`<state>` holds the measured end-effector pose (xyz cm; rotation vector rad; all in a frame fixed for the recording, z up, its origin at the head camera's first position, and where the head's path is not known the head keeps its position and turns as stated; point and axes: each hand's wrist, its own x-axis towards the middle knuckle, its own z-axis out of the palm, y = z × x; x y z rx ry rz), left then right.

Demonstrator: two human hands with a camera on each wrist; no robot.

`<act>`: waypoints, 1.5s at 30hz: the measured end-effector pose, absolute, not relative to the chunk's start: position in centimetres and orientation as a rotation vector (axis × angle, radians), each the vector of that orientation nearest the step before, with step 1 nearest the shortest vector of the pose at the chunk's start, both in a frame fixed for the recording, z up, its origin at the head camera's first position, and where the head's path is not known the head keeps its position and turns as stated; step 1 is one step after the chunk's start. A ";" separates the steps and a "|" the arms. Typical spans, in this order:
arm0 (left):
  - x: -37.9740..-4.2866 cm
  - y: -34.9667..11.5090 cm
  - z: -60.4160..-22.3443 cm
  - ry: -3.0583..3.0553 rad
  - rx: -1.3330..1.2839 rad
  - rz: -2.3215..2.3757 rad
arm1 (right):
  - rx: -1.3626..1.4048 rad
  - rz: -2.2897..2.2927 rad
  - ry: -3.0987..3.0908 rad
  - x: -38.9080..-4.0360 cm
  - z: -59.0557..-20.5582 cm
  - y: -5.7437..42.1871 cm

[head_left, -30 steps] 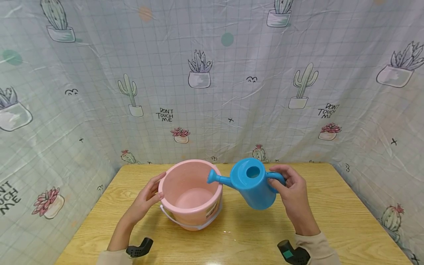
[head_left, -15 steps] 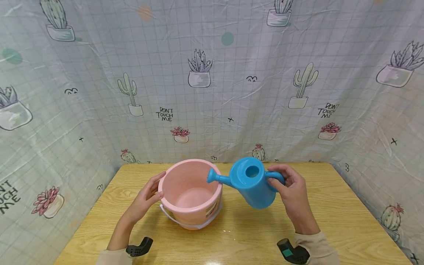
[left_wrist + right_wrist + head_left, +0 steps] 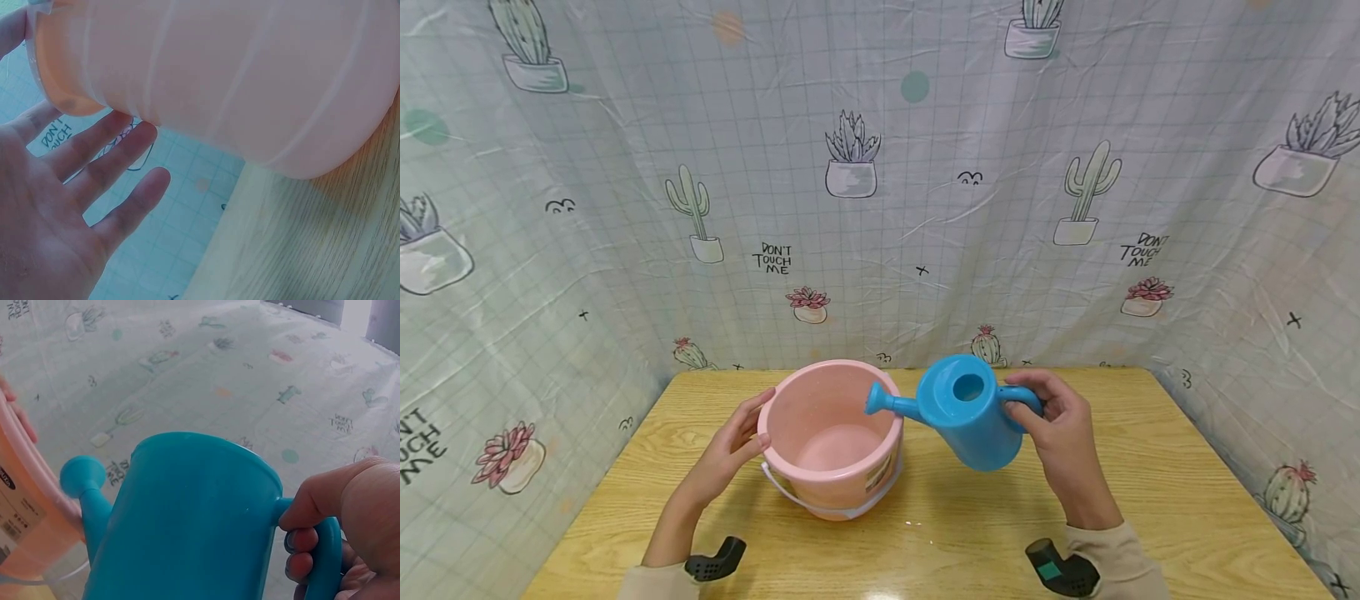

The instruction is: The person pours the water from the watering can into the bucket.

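My right hand [image 3: 1060,433] grips the loop handle of a blue watering can [image 3: 973,417], fingers curled round it. The can is tilted to the left, and its sprinkler head sits over the right rim of a pink bucket [image 3: 833,477]. No stream of water can be made out at the spout. My left hand [image 3: 726,454] rests against the bucket's left rim. In the left wrist view its fingers [image 3: 103,147] are spread and fairly straight, some touching the bucket's outer wall. The bucket stands upright, with its white handle hanging down in front.
Beneath the bucket is a wooden table [image 3: 1150,492]. Small wet-looking spots [image 3: 913,523] lie in front of the bucket. A cactus-printed curtain [image 3: 880,225] closes off the back and both sides.
The watering can and my right hand have shifted very slightly left and up, bringing the sprinkler head a little further over the bucket. My left hand and the bucket have stayed put.
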<state>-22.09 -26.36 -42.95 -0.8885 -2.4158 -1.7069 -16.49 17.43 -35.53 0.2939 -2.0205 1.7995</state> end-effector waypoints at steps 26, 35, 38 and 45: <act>-22.0 -26.3 -42.9 -2.423 -0.886 -1.715 | 0.198 1.785 -2.020 -16.2 -34.8 16.9; -22.1 -26.3 -43.1 -2.421 -0.868 -1.705 | 0.180 1.775 -2.038 -16.3 -34.7 16.8; -22.1 -26.3 -43.1 -2.422 -0.868 -1.706 | 0.169 1.772 -2.043 -16.3 -34.7 16.8; -22.1 -26.3 -43.1 -2.423 -0.864 -1.723 | 0.160 1.767 -2.043 -16.4 -34.5 16.7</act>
